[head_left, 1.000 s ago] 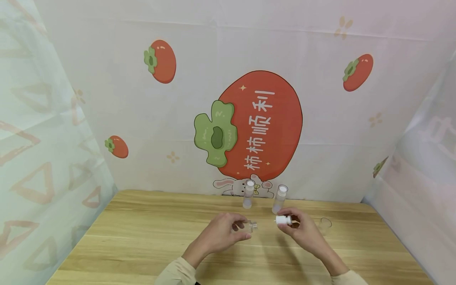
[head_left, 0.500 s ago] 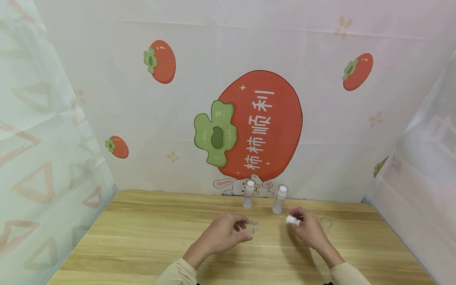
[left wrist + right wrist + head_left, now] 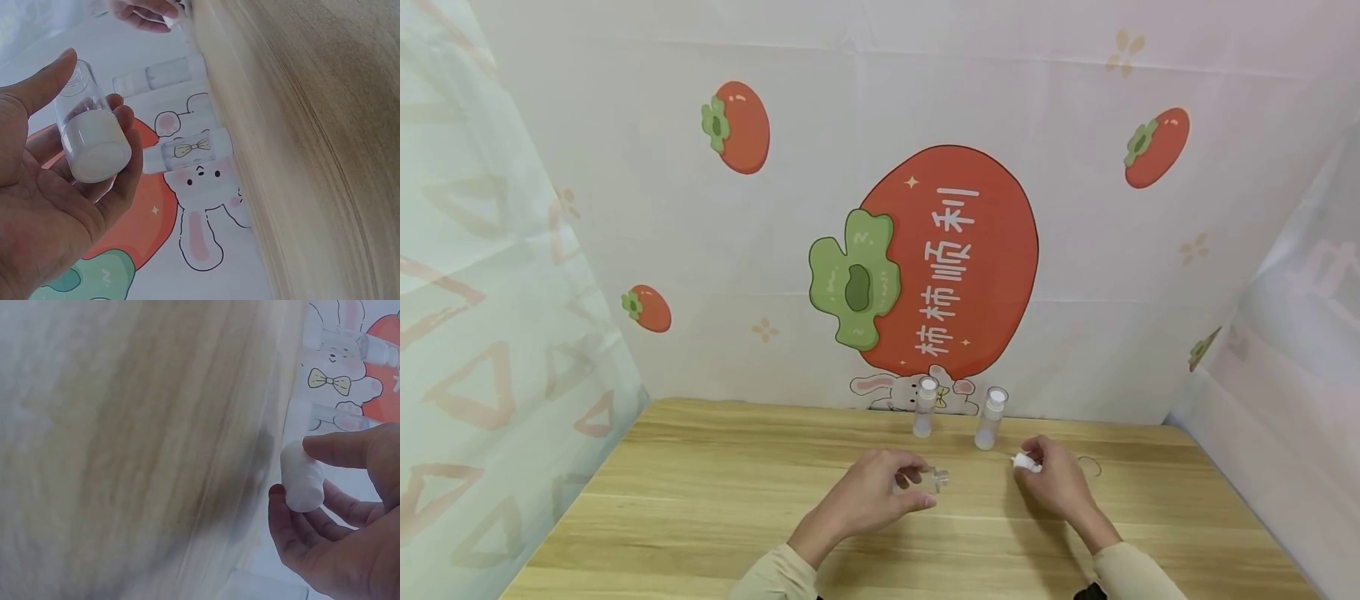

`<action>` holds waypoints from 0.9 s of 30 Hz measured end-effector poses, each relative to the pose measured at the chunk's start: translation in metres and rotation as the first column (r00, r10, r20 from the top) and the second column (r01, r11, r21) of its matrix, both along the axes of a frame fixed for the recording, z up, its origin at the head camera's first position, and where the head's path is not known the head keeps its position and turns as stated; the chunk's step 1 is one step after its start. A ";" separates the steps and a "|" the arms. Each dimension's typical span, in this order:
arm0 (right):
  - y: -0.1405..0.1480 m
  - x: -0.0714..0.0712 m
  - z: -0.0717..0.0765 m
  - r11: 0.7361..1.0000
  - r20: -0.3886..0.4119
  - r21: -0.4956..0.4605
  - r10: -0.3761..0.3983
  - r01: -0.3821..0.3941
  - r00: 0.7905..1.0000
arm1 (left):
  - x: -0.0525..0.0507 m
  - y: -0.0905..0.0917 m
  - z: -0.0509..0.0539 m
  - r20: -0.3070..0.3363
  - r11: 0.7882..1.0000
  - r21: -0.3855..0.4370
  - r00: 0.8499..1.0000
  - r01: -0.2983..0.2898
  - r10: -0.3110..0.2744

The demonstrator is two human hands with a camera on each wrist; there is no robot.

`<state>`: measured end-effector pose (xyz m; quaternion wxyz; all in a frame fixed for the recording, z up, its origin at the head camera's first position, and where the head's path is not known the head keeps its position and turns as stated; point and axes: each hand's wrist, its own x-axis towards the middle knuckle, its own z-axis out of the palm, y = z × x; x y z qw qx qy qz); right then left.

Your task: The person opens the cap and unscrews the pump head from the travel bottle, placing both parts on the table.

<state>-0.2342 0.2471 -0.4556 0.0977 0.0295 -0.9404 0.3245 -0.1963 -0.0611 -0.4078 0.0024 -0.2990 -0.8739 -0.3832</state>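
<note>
Left hand [image 3: 874, 490] has fingers curled round a clear, white-bottomed cylindrical plastic bottle [image 3: 97, 147], and from where I'm standing the right hand [image 3: 1056, 478] pinches a stubby white plastic cap [image 3: 302, 478].

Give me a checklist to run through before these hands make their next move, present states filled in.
1. Clear cylindrical bottle with white base held by the left hand: ok, fingers curled round it.
2. Small white cylindrical piece held by the right hand: ok, between thumb and fingers.
3. Bottle upright: not ok, tipped sideways, its neck towards the right hand.
4. White piece fitted on the neck: not ok, they are apart.
5. Both clear, white-topped bottles standing, untouched, on the pale wooden table: ok.
6. Inside of the white piece free of dirt: cannot tell, hidden.
</note>
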 end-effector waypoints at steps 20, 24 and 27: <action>0.001 -0.003 -0.005 0.998 -0.024 0.050 -0.024 0.025 0.999 | -0.001 0.000 -0.002 -0.019 1.000 0.002 1.000 0.010 -0.010; 0.001 -0.003 -0.004 0.998 -0.032 0.064 -0.027 0.029 0.999 | -0.001 0.000 -0.002 -0.027 1.000 0.004 1.000 0.010 -0.010; 0.001 -0.003 -0.005 0.997 -0.035 0.067 -0.027 0.030 0.999 | -0.001 -0.001 -0.002 -0.023 1.000 0.001 1.000 0.006 -0.006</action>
